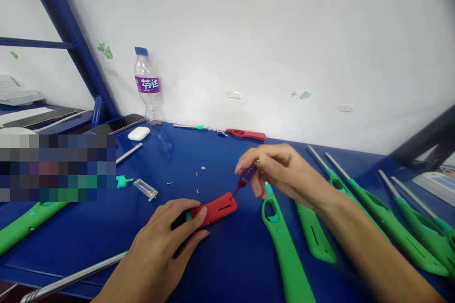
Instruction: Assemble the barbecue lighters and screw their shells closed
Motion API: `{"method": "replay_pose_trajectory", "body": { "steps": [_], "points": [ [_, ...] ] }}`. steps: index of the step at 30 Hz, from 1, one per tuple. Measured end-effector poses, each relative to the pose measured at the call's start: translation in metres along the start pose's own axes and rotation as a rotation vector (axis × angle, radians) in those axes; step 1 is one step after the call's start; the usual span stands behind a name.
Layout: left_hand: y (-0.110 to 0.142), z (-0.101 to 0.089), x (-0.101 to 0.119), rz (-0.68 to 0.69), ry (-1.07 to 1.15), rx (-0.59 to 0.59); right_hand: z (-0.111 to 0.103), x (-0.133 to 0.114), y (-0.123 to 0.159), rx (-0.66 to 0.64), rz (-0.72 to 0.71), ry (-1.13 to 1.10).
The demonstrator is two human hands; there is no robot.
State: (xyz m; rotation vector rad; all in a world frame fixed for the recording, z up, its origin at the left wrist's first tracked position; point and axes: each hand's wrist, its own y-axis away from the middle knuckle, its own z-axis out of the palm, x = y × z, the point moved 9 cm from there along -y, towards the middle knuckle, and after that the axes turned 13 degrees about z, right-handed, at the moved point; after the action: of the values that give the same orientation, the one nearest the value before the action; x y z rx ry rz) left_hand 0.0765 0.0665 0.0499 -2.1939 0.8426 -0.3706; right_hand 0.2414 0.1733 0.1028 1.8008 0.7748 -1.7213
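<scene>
My left hand [163, 236] grips a red long-nosed lighter [220, 208], pressing its handle to the blue table. A metal tube [78, 272] reaches out from under that hand to the lower left. In the fingers of my right hand [280, 170] is a small screwdriver [247, 177] with a purple handle. It slants down, and its tip meets the far end of the red handle. Several small screws [197, 191] lie just beyond the lighter. Left of them is a clear fuel tank [145, 189], beside a teal plastic piece [123, 181].
Green lighters [284, 241] lie around my right arm, another [31, 225] at the left. Along the wall are a plastic bottle [147, 87], a white earphone case [139, 133], a phone [119, 124], a metal rod [188, 127] and a red lighter shell [247, 134]. A blurred patch covers the left.
</scene>
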Motion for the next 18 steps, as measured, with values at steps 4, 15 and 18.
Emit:
{"method": "replay_pose_trajectory", "body": {
  "steps": [4,15,18],
  "points": [
    [-0.003,-0.004,-0.003,-0.029,0.043,0.004,-0.005,-0.001,0.000,0.031,-0.001,-0.018],
    [-0.003,0.002,-0.006,-0.080,0.058,-0.079,-0.004,0.000,0.001,0.047,-0.013,-0.028],
    [-0.003,0.002,-0.007,-0.084,0.061,-0.096,-0.012,0.000,0.000,0.116,-0.028,-0.039]
  ]
}}
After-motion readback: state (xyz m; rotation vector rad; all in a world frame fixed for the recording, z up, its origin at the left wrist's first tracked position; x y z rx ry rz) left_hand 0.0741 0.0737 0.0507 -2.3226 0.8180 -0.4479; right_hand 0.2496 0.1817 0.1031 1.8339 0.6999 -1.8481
